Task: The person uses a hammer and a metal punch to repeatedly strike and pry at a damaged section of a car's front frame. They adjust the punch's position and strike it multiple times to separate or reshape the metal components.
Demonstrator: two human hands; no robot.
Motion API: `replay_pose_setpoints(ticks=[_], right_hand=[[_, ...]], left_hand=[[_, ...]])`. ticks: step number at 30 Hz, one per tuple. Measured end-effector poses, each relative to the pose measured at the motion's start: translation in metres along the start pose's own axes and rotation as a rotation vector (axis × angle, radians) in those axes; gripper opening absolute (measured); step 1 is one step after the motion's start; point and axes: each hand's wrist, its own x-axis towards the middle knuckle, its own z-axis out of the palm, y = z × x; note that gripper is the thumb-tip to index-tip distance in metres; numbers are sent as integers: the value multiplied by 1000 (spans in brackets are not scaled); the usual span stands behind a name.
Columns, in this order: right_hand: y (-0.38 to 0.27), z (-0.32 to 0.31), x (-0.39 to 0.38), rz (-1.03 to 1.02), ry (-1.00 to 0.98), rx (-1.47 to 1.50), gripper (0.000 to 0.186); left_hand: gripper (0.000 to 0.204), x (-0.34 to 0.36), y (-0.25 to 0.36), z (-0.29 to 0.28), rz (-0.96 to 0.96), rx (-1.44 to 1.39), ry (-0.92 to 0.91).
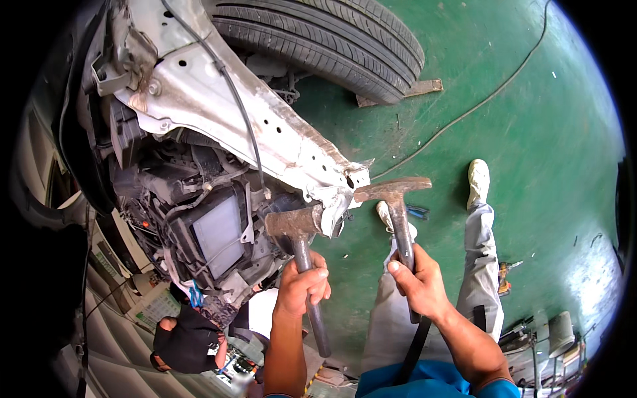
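My left hand point(302, 286) is wrapped round the metal handle of a heavy hammer point(294, 222). Its thick, rusty head presses up to the bent end of a white car body rail point(292, 149), on the engine bay side. In my right hand point(423, 282) is a second hammer point(397, 192) with a long, narrow head, its handle gripped below the head. The tip of that head meets or nearly meets the other side of the rail's end; I cannot tell if they touch. Crumpled metal point(335, 205) sticks out between the two hammer heads.
A car tyre point(325, 43) rests by a wooden board point(424, 87) at the top. A cable point(488, 96) crosses the green floor. Engine parts point(219, 232) fill the left. A cordless drill point(505, 278) lies right of my leg. Another person point(189, 341) works at lower left.
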Motion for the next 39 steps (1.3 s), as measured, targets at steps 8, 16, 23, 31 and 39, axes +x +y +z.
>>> replay_pose_setpoints(ticks=[8, 16, 23, 31, 39], right_hand=[[18, 19, 4, -103, 8, -26, 34], [28, 21, 21, -246, 60, -149, 38], [40, 26, 43, -352, 21, -83, 39], [47, 13, 60, -343, -66, -162, 38], [-24, -17, 26, -706, 301, 501, 23]], left_hand=[[6, 4, -3, -3, -79, -74, -93], [6, 6, -5, -5, -77, -87, -131], [8, 0, 2, 2, -67, -52, -115], [9, 2, 1, 7, -87, -57, -104], [9, -2, -2, 5, -85, -59, -86]])
